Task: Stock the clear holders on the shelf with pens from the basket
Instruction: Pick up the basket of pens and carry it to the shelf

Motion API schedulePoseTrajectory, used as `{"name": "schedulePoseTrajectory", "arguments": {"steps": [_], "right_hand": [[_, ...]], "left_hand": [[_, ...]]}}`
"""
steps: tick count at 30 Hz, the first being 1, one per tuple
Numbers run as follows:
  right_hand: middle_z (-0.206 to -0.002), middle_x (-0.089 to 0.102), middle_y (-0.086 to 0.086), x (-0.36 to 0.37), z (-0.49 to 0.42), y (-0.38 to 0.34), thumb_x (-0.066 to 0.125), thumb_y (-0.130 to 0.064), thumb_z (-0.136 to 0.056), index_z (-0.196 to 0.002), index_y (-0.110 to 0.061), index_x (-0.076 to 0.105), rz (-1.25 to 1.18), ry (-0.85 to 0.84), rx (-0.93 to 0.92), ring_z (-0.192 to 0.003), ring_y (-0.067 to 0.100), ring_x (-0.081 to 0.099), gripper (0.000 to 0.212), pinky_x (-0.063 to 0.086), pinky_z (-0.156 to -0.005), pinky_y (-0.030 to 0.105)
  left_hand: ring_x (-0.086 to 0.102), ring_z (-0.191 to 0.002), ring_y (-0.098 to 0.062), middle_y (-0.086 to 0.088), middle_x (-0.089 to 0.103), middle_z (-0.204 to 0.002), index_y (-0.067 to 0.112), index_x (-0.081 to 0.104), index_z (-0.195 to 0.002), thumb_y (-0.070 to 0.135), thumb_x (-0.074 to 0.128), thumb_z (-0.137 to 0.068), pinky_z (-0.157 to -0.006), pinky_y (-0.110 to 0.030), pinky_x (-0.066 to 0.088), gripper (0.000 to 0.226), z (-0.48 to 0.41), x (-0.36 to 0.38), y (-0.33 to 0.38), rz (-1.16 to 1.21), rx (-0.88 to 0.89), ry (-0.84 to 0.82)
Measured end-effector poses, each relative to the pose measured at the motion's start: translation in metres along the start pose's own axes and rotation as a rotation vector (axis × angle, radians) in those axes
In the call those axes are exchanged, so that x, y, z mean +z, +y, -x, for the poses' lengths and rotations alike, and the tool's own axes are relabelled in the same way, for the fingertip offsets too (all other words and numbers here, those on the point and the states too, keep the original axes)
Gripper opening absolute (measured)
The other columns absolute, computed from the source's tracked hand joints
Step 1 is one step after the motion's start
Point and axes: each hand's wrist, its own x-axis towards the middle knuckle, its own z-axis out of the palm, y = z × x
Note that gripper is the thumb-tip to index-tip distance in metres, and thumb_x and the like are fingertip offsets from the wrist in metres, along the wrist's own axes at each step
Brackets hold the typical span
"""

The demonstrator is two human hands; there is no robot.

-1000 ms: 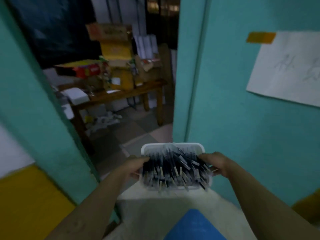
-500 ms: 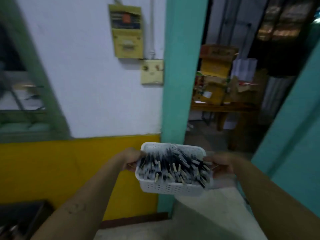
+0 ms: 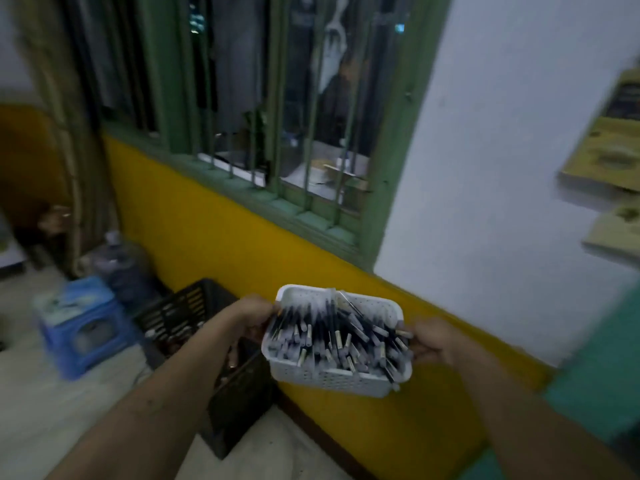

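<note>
Two bare forearms, lower left and lower right of frame, bare left hand (image 3: 254,315), bare right hand (image 3: 433,342), edges slightly blurred
</note>
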Motion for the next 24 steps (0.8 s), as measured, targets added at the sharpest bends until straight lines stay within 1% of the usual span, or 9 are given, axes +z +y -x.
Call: {"name": "schedulePoseTrajectory", "arguments": {"steps": [3,5,7,11,13,15,19,22,24], "right_hand": [[-0.068,0.064,0.008,0.037,-0.019,-0.045,0.061,-0.023,-0.094,-0.082,-0.008,0.058,0.070,-0.069,-0.112,-0.055,0.017,0.058,0.019,0.045,-0.042,0.020],[-0.068,0.058,0.009,0.058,-0.031,-0.075,0.059,-0.026,-0.095,-0.084,-0.007,0.056,0.128,-0.121,-0.216,-0.052,0.016,0.050,0.022,0.039,-0.043,0.019],[-0.068,0.056,0.009,0.077,-0.038,-0.100,0.059,-0.030,-0.095,-0.088,-0.004,0.059,0.169,-0.179,-0.301,-0.046,0.016,0.050,0.027,0.041,-0.043,0.020],[-0.063,0.050,0.009,0.107,-0.039,-0.139,0.060,-0.033,-0.095,-0.104,0.011,0.062,0.237,-0.260,-0.436,-0.051,0.020,0.049,0.045,0.043,-0.047,0.026],[-0.064,0.043,0.010,0.118,-0.039,-0.157,0.060,-0.032,-0.095,-0.098,0.015,0.062,0.253,-0.299,-0.505,-0.054,0.021,0.044,0.047,0.038,-0.051,0.028],[-0.071,0.037,0.012,0.127,-0.035,-0.173,0.059,-0.033,-0.095,-0.083,0.001,0.059,0.262,-0.366,-0.569,-0.062,0.021,0.040,0.036,0.034,-0.057,0.032],[-0.060,0.043,0.008,0.144,-0.031,-0.198,0.057,-0.032,-0.096,-0.076,-0.007,0.046,0.275,-0.445,-0.664,-0.052,0.021,0.050,0.034,0.043,-0.044,0.026],[-0.062,0.049,0.008,0.161,-0.027,-0.213,0.056,-0.032,-0.097,-0.072,-0.009,0.048,0.346,-0.493,-0.713,-0.055,0.021,0.055,0.035,0.046,-0.047,0.027],[-0.060,0.048,0.007,0.177,-0.024,-0.225,0.058,-0.032,-0.096,-0.068,-0.011,0.047,0.402,-0.494,-0.750,-0.054,0.021,0.053,0.036,0.044,-0.046,0.025]], "left_hand": [[0.048,-0.050,-0.017,-0.004,0.050,-0.055,0.009,0.053,-0.062,0.039,0.047,-0.099,-0.051,-0.026,0.038,0.048,0.009,-0.033,-0.033,0.008,-0.035,0.183],[0.039,-0.042,-0.013,0.002,0.041,-0.045,0.014,0.046,-0.053,0.038,0.044,-0.099,-0.047,-0.025,0.031,0.052,0.020,-0.054,-0.048,-0.004,-0.036,0.295],[0.037,-0.044,-0.015,0.000,0.039,-0.047,0.013,0.041,-0.054,0.037,0.042,-0.100,-0.047,-0.025,0.029,0.052,0.035,-0.072,-0.058,-0.018,-0.040,0.407],[0.048,-0.054,-0.024,-0.009,0.046,-0.056,0.010,0.043,-0.057,0.037,0.044,-0.099,-0.056,-0.032,0.040,0.050,0.071,-0.098,-0.065,-0.042,-0.110,0.620],[0.055,-0.059,-0.027,-0.013,0.051,-0.060,0.007,0.045,-0.058,0.036,0.043,-0.100,-0.061,-0.037,0.047,0.051,0.087,-0.109,-0.063,-0.031,-0.151,0.673],[0.064,-0.066,-0.032,-0.018,0.062,-0.068,0.003,0.054,-0.066,0.038,0.041,-0.101,-0.068,-0.039,0.055,0.051,0.101,-0.118,-0.059,-0.040,-0.210,0.704],[0.066,-0.055,-0.026,-0.019,0.069,-0.074,-0.003,0.064,-0.082,0.038,0.040,-0.101,-0.045,-0.028,0.054,0.052,0.121,-0.125,-0.062,-0.013,-0.305,0.749],[0.068,-0.055,-0.025,-0.017,0.070,-0.072,-0.004,0.067,-0.088,0.037,0.041,-0.101,-0.043,-0.028,0.054,0.050,0.134,-0.131,-0.070,0.032,-0.340,0.786],[0.065,-0.047,-0.017,-0.011,0.068,-0.066,0.000,0.068,-0.088,0.038,0.043,-0.100,-0.036,-0.023,0.048,0.047,0.144,-0.140,-0.077,0.038,-0.366,0.824]]}}
